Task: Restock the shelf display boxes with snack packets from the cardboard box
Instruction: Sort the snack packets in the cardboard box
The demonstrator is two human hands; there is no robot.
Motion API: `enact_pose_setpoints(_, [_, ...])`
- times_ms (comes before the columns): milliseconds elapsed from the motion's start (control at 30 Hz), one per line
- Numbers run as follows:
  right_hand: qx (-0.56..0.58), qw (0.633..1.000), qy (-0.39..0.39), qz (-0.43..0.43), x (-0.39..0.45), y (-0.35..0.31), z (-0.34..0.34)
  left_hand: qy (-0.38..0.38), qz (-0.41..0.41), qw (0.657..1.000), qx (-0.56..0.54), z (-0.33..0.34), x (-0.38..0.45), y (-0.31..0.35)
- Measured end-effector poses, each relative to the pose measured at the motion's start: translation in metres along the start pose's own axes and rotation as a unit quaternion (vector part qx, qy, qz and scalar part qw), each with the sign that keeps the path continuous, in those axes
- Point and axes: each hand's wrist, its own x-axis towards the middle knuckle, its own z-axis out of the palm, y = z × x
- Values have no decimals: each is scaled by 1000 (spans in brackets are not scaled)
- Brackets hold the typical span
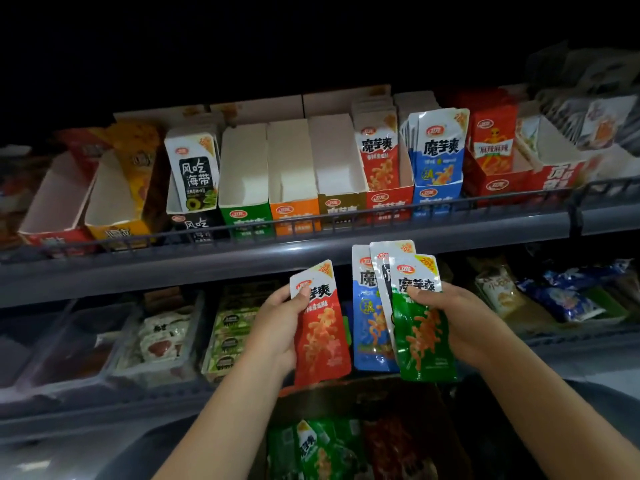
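My left hand point(277, 327) grips one red snack packet point(322, 337) upright below the upper shelf. My right hand point(460, 323) holds a fan of packets: a green one point(424, 344) in front, a blue one point(369, 327) behind it and a third mostly hidden. On the upper shelf stands a row of display boxes. The green box point(244, 188), orange box point(294, 185) and brown box point(341, 178) show only white insides. The red box point(389, 199) and blue box point(438, 194) hold upright packets. The cardboard box point(346, 396) sits low between my forearms with green and red packets inside.
A grey wire rail point(346, 220) runs along the upper shelf's front edge. Further display boxes stand at the left point(114, 199) and right point(554, 161) of the row. The lower shelf point(104, 396) carries clear bins and other packaged snacks. The surroundings are dark.
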Motion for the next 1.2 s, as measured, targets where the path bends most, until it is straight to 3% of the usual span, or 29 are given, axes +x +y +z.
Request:
enact_pose_setpoints(133, [-5, 1000, -5, 3, -2, 2, 0, -12, -7, 1000, 18, 1, -2, -3])
enact_pose_setpoints(300, [-12, 1000, 0, 10, -2, -5, -8, 5, 32, 999, 28, 1, -3, -4])
enact_pose_setpoints(500, [-4, 1000, -4, -11, -1, -16, -2, -28, 67, 997, 26, 10, -6, 4])
enact_pose_setpoints(733, [-34, 985, 56, -157, 3, -53, 19, -51, 173, 982, 53, 51, -4, 43])
enact_pose_setpoints(900, [-3, 975, 100, -199, 10, -104, 8, -44, 250, 961, 106, 94, 5, 92])
enact_pose_setpoints(1034, [-44, 954, 144, -258, 18, -144, -7, -13, 306, 943, 130, 128, 22, 134])
enact_pose_setpoints(1200, [-35, 949, 159, -269, 33, -148, -25, -5, 342, 933, 110, 167, 47, 174])
